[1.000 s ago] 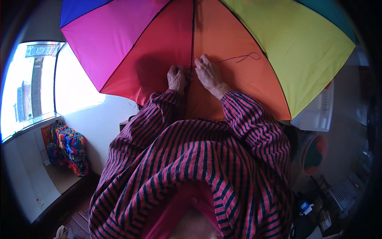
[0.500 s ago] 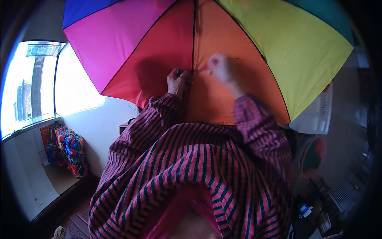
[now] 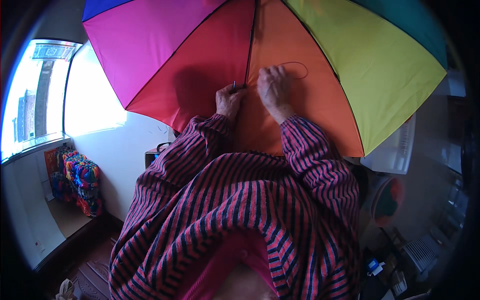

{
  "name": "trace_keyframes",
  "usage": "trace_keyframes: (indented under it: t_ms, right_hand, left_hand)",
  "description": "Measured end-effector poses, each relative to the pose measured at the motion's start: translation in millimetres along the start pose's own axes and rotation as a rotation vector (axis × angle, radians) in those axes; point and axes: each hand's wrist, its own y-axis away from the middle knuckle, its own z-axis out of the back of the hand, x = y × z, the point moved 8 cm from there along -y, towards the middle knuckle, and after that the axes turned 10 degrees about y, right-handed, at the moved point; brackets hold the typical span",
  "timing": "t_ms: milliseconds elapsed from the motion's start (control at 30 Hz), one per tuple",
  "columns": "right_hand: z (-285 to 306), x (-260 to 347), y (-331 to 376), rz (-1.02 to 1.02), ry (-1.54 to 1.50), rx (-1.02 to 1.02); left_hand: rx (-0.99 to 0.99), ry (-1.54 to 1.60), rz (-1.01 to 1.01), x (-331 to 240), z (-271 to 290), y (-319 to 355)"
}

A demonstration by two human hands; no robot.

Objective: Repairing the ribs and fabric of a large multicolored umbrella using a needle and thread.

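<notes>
Right hand (image 3: 273,89) back down flat on orange panel of open rainbow umbrella (image 3: 210,60) since half a second ago, fingers curled beside thread loop (image 3: 294,69); left hand (image 3: 228,100) pinching needle (image 3: 234,86) at rib seam (image 3: 250,45); stitching apparently ongoing.

Wooden floor (image 3: 95,272) lying well below and to the left of the hands, carrying a multicoloured patterned bundle (image 3: 80,182) standing against the white wall. Cluttered floor to the lower right is bearing small boxes (image 3: 372,265).
</notes>
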Motion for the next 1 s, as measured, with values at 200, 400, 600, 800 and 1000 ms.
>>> trace_keyframes:
  t_ms: [200,400,600,800,1000]
  right_hand:
    - [-15,30,23,0.076,0.061,0.085]
    - [-26,28,22,0.134,-0.042,0.221]
    - [-21,25,19,0.175,-0.208,0.038]
    - [-13,21,20,0.081,-0.291,0.012]
    - [-12,21,16,0.116,-0.271,0.001]
  left_hand:
    - [-0.008,0.078,-0.026,-9,0,2]
    - [0.003,0.051,0.03,-18,-7,12]
    - [0.008,0.078,0.119,-21,-3,9]
    - [-0.153,0.258,0.137,-14,2,12]
    - [-0.072,0.299,0.142,-18,-3,11]
